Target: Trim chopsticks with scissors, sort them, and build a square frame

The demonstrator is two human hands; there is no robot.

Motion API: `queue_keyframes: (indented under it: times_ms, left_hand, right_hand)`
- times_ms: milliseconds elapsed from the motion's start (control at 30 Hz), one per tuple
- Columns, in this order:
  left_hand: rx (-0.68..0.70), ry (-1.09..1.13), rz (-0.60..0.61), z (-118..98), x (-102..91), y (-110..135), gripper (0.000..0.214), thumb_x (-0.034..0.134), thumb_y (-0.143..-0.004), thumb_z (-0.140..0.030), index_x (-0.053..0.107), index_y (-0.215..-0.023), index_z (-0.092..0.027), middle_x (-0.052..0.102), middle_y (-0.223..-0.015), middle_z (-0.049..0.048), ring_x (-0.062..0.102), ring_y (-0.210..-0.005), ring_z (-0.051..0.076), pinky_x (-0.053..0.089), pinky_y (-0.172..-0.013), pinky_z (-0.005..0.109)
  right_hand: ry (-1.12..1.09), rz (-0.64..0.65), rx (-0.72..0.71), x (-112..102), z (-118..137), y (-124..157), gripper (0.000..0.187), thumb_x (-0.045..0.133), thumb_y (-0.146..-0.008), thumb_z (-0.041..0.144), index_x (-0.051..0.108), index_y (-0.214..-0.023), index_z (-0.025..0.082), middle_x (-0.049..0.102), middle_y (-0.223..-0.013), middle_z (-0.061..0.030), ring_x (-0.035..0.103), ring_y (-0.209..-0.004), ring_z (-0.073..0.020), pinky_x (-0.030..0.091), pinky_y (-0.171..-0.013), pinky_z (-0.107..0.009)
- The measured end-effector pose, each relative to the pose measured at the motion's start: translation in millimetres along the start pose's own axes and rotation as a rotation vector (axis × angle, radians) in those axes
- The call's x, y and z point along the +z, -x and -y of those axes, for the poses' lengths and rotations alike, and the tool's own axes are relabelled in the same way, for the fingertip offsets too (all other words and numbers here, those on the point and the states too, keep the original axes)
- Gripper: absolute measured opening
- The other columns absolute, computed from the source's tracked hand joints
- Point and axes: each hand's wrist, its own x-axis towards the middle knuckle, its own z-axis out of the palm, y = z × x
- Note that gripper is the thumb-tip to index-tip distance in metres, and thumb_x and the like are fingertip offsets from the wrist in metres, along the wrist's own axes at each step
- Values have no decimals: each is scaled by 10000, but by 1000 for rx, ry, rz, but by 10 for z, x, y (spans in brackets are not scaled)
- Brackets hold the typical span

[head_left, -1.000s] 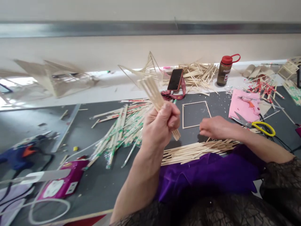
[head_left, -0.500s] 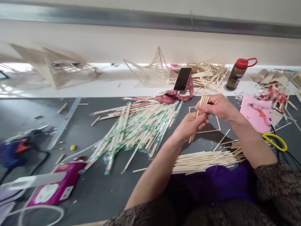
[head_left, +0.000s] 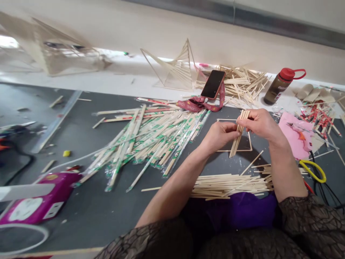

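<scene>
Both hands hold a small bundle of bare wooden sticks (head_left: 239, 133) above the grey table. My left hand (head_left: 220, 136) pinches the bundle near its middle from the left. My right hand (head_left: 259, 124) grips its upper part from the right. Under the hands lies a square frame of thin sticks (head_left: 250, 143). A row of loose bare sticks (head_left: 229, 181) lies along the near table edge, just beyond a purple cloth (head_left: 242, 212). Left of the hands spreads a big pile of wrapped chopsticks (head_left: 151, 138).
At the back stand a stick sculpture (head_left: 178, 68), a phone (head_left: 212, 84) on a red lanyard, a heap of sticks (head_left: 242, 84) and a brown bottle with a red cap (head_left: 281, 84). Pink paper (head_left: 296, 136) and yellow-handled scissors (head_left: 314, 171) lie right. A magenta box (head_left: 37, 203) sits near left.
My left hand lowered the bundle from mid-air toward the square frame, and my right hand rose from the table to grip it too. The view has swung left and tilted.
</scene>
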Motion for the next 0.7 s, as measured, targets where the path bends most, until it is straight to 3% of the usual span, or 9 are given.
queue_keyframes:
  times_ms: [233, 333, 433, 500, 600, 700]
  left_hand:
    - [118, -62, -53, -58, 53, 48, 131, 678, -741, -262, 725, -740, -140, 661, -688, -9, 572, -665, 118, 437, -640, 244]
    - [128, 6, 5, -130, 107, 92, 175, 660, -808, -299, 725, -854, -143, 721, -812, 24, 644, -776, 145, 505, -733, 263]
    - [49, 215, 131, -184, 169, 142, 269, 638, -870, -411, 667, -907, -146, 728, -836, 41, 676, -769, 146, 552, -750, 279]
    - [-15, 329, 190, -192, 210, 168, 302, 642, -879, -453, 622, -869, -152, 671, -719, 8, 632, -637, 110, 548, -655, 244]
    - [-59, 402, 197, -181, 265, 186, 280, 617, -917, -426, 591, -827, -161, 464, -544, -74, 423, -445, 45, 428, -474, 163]
    - [-42, 397, 202, -170, 296, 190, 243, 548, -967, -353, 578, -818, -164, 388, -527, -90, 339, -418, 34, 355, -431, 143]
  right_hand:
    - [33, -84, -152, -72, 131, 142, 177, 627, -829, 253, 644, -667, 184, 585, -639, 42, 501, -588, -89, 376, -550, -232]
    - [-30, -127, -122, -90, 166, 172, 158, 636, -851, 227, 650, -698, 189, 569, -606, 54, 499, -545, -79, 395, -526, -220]
    - [-115, -122, -48, -83, 183, 162, 135, 645, -859, 204, 654, -727, 180, 563, -576, 57, 493, -507, -73, 405, -495, -209]
    - [-154, -103, -6, -69, 193, 150, 135, 657, -852, 185, 652, -718, 171, 565, -559, 54, 497, -491, -71, 410, -479, -203]
    - [-213, -89, 26, -39, 213, 148, 149, 673, -838, 161, 647, -691, 164, 581, -557, 50, 513, -467, -67, 412, -449, -190]
    - [-275, -98, 38, -27, 220, 175, 156, 692, -811, 116, 652, -665, 154, 596, -550, 53, 504, -429, -51, 392, -406, -170]
